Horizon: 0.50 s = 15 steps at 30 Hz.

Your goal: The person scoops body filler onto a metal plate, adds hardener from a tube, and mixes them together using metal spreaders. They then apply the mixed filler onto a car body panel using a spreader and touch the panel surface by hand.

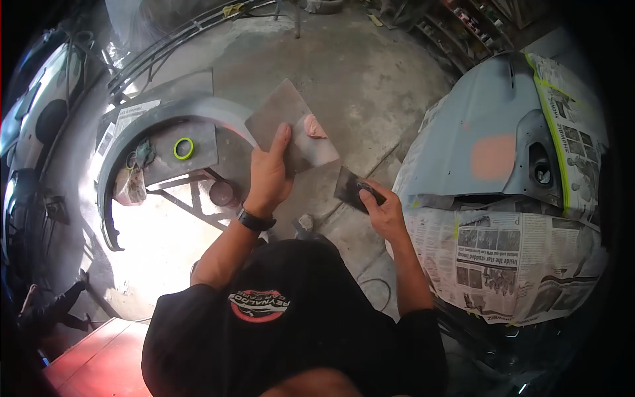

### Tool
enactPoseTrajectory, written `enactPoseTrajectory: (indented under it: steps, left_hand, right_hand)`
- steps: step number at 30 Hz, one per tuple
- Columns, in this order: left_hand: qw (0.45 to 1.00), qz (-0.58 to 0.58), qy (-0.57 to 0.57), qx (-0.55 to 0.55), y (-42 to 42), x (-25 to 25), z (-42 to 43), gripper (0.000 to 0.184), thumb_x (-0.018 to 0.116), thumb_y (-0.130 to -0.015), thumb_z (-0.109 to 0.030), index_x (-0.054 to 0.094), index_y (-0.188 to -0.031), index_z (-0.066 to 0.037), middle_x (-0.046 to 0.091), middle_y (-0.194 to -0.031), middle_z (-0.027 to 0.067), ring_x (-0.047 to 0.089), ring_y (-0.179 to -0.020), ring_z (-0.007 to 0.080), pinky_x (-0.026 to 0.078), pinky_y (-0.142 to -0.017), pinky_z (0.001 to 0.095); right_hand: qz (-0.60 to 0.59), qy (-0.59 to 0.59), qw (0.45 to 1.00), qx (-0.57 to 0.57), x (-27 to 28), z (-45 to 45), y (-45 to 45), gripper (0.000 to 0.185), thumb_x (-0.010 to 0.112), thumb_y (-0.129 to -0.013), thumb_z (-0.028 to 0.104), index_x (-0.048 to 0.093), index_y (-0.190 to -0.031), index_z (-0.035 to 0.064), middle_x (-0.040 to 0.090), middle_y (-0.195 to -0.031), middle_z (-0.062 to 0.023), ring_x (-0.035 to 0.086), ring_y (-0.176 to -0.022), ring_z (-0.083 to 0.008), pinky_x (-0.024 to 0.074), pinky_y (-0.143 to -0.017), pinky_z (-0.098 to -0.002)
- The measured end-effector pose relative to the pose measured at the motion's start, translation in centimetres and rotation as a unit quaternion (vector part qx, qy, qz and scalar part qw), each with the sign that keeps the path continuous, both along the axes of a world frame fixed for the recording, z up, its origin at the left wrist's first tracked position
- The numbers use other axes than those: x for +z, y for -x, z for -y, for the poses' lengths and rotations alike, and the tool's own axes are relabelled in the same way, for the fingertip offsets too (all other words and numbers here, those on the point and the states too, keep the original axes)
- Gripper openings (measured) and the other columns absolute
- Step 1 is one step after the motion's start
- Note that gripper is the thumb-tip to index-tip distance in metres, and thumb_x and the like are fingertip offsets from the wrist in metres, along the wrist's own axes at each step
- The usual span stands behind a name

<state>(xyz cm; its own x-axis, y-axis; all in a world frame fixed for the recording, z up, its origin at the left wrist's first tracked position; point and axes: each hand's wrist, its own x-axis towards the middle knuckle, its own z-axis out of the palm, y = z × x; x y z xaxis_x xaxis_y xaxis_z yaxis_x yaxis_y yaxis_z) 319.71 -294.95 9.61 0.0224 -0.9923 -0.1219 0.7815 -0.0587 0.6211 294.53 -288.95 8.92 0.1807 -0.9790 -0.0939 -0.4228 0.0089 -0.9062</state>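
My left hand (270, 173) grips a flat grey square plate (278, 112), its thumb on the top face. A lump of pink paste (314, 126) sits near the plate's right edge. Just right of the plate, my right hand (385, 213) pinches a small dark spreader (350, 190), held apart from the plate. To the right stands a grey car body panel (456, 145) with a pink patch (493, 157) on it. Newspaper (489, 258) and yellow-green tape (557, 132) cover the parts around that panel.
A grey curved fender (192, 106) lies on a stand at the left, beside a yellow-green tape roll (184, 149) and a plastic bag (129, 186). Shelves (463, 26) stand at the back right. Another person's legs (56, 311) show at lower left, near a red panel (99, 364).
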Motion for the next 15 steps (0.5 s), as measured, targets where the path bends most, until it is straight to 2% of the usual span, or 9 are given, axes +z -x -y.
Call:
enactPoseTrajectory:
  steps: [1,3,6,8,10,11,12,13,15]
  left_hand:
    - [1.0,0.007,0.004,0.016,0.0,0.1,0.0,0.039,0.066,-0.101,-0.027,0.055,-0.128,-0.002,0.064,-0.115,0.0065,0.067,-0.1,0.0168,0.06,-0.082,0.0359]
    - [1.0,0.009,0.008,0.018,0.2,0.2,-0.2,0.037,0.066,-0.101,-0.027,0.056,-0.128,-0.002,0.065,-0.115,0.0067,0.068,-0.099,0.0167,0.06,-0.083,0.036]
    - [0.999,-0.017,0.013,-0.049,1.3,-0.2,-1.7,0.035,0.065,-0.102,-0.026,0.057,-0.127,-0.002,0.067,-0.115,0.0071,0.07,-0.098,0.0164,0.059,-0.085,0.0356]
    - [0.992,0.021,0.004,-0.121,1.0,-1.4,-2.9,0.037,0.065,-0.102,-0.026,0.059,-0.126,0.001,0.069,-0.114,0.0083,0.069,-0.099,0.0157,0.059,-0.086,0.0348]
    - [0.971,0.199,-0.002,-0.133,0.9,-3.3,-4.3,0.04,0.067,-0.101,-0.033,0.063,-0.12,0.002,0.07,-0.099,0.0031,0.063,-0.087,0.0079,0.053,-0.074,0.0267]
    - [0.954,0.253,0.004,-0.158,0.0,-1.8,-5.1,0.043,0.067,-0.1,-0.037,0.064,-0.119,0.001,0.069,-0.096,0.0021,0.058,-0.08,0.0064,0.049,-0.069,0.026]
    - [0.973,0.174,0.037,-0.149,-0.1,-1.9,-5.3,0.043,0.066,-0.1,-0.04,0.065,-0.116,0.0,0.067,-0.093,0.0014,0.056,-0.077,0.0057,0.047,-0.065,0.0266]
    - [0.973,0.192,0.042,-0.122,-0.6,-1.7,-5.3,0.043,0.066,-0.1,-0.04,0.065,-0.116,0.0,0.066,-0.091,0.0007,0.056,-0.077,0.0053,0.047,-0.064,0.0269]
    - [0.975,0.209,0.058,-0.053,-0.1,-2.4,-5.1,0.043,0.065,-0.101,-0.04,0.065,-0.116,0.001,0.065,-0.09,-0.0003,0.055,-0.077,0.0043,0.046,-0.062,0.0271]
  right_hand:
    - [0.152,-0.031,0.987,-0.028,0.7,-0.6,-1.2,0.032,0.064,-0.099,0.013,0.063,-0.129,0.003,0.071,-0.112,-0.0062,0.068,-0.1,-0.0206,0.0542,-0.088,-0.0385]
    - [0.447,-0.088,0.886,-0.086,2.0,-1.9,-4.0,0.029,0.062,-0.102,0.019,0.064,-0.125,0.001,0.071,-0.107,-0.0043,0.068,-0.094,-0.0157,0.0554,-0.082,-0.0331]
    - [0.49,-0.149,0.83,-0.221,1.0,-1.6,-5.7,0.025,0.064,-0.1,0.017,0.064,-0.119,0.0005,0.071,-0.107,-0.0046,0.068,-0.093,-0.0155,0.0557,-0.08,-0.0305]
    - [0.477,-0.154,0.836,-0.223,-2.0,-0.7,-3.3,0.028,0.063,-0.1,0.019,0.063,-0.122,0.0005,0.07,-0.108,-0.0063,0.069,-0.094,-0.0183,0.056,-0.083,-0.0316]
    - [0.383,-0.099,0.889,-0.231,-2.3,0.8,-0.8,0.035,0.058,-0.103,0.024,0.061,-0.124,-0.0046,0.069,-0.115,-0.0131,0.069,-0.098,-0.023,0.0572,-0.084,-0.0351]
    - [0.369,-0.07,0.889,-0.261,-2.2,1.4,0.2,0.037,0.059,-0.103,0.023,0.06,-0.123,-0.0083,0.069,-0.115,-0.0164,0.07,-0.099,-0.0251,0.058,-0.085,-0.0375]
    - [0.231,0.038,0.91,-0.341,-1.9,1.7,0.9,0.036,0.062,-0.101,0.019,0.06,-0.12,-0.0112,0.069,-0.113,-0.0186,0.07,-0.098,-0.0243,0.0584,-0.086,-0.0386]
    - [0.112,0.1,0.942,-0.3,-0.7,1.1,1.1,0.04,0.067,-0.099,0.021,0.061,-0.117,-0.0141,0.07,-0.114,-0.0168,0.07,-0.094,-0.0223,0.0576,-0.082,-0.0357]
    - [0.039,0.165,0.955,-0.243,2.3,-1.1,-1.8,0.042,0.07,-0.097,0.019,0.06,-0.117,-0.0164,0.069,-0.114,-0.0177,0.068,-0.095,-0.0236,0.0552,-0.087,-0.0366]
